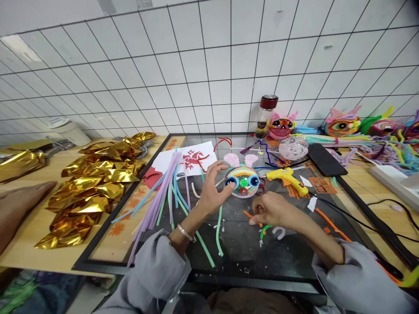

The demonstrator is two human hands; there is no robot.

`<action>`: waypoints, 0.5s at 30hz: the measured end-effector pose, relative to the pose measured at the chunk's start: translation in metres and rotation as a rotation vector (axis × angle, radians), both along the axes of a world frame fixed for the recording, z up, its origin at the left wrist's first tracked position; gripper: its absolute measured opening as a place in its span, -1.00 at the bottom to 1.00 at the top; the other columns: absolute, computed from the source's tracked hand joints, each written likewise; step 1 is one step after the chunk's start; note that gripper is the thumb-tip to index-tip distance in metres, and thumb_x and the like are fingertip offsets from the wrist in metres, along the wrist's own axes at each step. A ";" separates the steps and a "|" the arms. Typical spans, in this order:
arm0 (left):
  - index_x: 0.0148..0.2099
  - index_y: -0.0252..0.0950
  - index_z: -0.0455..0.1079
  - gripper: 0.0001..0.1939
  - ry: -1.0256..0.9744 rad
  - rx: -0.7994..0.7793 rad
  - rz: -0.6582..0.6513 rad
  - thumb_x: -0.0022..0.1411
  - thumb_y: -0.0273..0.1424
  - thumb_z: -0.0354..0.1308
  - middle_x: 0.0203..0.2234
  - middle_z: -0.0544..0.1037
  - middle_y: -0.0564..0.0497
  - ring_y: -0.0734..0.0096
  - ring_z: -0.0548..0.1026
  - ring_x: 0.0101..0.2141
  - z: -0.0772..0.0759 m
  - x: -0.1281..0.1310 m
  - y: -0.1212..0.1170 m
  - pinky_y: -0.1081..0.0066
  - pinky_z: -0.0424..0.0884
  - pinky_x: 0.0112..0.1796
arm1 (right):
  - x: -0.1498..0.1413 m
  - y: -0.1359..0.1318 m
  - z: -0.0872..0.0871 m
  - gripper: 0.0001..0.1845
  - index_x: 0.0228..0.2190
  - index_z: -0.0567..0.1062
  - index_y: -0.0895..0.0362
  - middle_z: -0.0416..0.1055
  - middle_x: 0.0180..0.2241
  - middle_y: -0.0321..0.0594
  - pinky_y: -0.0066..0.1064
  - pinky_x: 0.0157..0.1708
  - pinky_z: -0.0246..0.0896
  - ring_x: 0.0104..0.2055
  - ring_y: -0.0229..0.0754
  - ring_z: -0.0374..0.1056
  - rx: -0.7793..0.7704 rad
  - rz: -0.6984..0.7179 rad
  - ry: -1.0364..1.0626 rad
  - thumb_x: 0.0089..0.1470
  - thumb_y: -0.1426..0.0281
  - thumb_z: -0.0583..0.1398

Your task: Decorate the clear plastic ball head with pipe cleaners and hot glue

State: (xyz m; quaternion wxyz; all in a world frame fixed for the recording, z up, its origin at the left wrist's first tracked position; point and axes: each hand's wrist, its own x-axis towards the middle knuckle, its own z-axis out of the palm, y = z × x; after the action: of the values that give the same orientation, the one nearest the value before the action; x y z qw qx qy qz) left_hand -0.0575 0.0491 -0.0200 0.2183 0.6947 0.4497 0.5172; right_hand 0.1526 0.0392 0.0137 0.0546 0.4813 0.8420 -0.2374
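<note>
My left hand (211,189) grips the left side of a round craft animal head (244,183), with the thumb by one eye. The head is a clear ball wound with coloured pipe cleaners. It has blue eyes, a green nose, a red mouth and pink ears. My right hand (270,209) is just below and right of the head, fingers curled together over the dark board. Whatever those fingers hold, if anything, is hidden. Near them lie a green pipe cleaner piece (264,231) and a grey-white curved piece (279,233). A yellow glue gun (288,178) rests beyond the right hand.
Purple, blue and green pipe cleaners (160,192) lie at left over white paper with a red cut-out (193,159). Gold foil (94,187) covers the left table. A bottle (264,117), a phone (327,159) and finished heads (342,124) stand or lie behind. Another person's arm (22,209) shows at left.
</note>
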 end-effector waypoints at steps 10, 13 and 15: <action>-0.13 -0.29 0.37 -0.81 0.085 0.282 0.102 0.17 -0.44 0.17 -0.11 0.44 -0.13 0.22 0.44 -0.02 0.007 0.006 -0.008 0.16 0.38 0.00 | -0.006 -0.011 -0.009 -0.89 -0.53 0.51 0.14 0.54 -0.48 -0.19 -0.39 -0.50 -0.20 -0.41 -0.18 0.38 0.046 0.085 -0.085 -0.10 0.52 0.17; -0.16 -0.29 0.38 -0.84 0.080 0.300 0.119 0.17 -0.45 0.17 -0.15 0.47 -0.11 0.25 0.47 -0.07 0.007 0.007 -0.008 0.19 0.41 -0.05 | -0.002 -0.008 -0.011 -0.90 -0.57 0.45 0.15 0.42 -0.59 -0.28 -0.43 -0.50 -0.12 -0.52 -0.27 0.26 -0.074 0.062 0.168 -0.16 0.56 0.16; -0.18 -0.29 0.39 -0.88 0.054 0.334 0.140 0.19 -0.46 0.16 -0.19 0.48 -0.09 0.29 0.48 -0.12 0.009 0.007 -0.009 0.24 0.42 -0.09 | 0.003 -0.005 -0.009 -0.94 -0.55 0.41 0.15 0.35 -0.61 -0.34 -0.48 -0.50 -0.01 -0.54 -0.32 0.21 -0.221 0.008 0.477 -0.10 0.50 0.16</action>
State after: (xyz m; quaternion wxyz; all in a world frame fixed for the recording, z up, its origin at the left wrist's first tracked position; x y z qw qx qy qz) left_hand -0.0509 0.0400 -0.0113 0.0509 0.7020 0.4105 0.5797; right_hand 0.1552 0.0341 0.0047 -0.0922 0.3997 0.8020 -0.4343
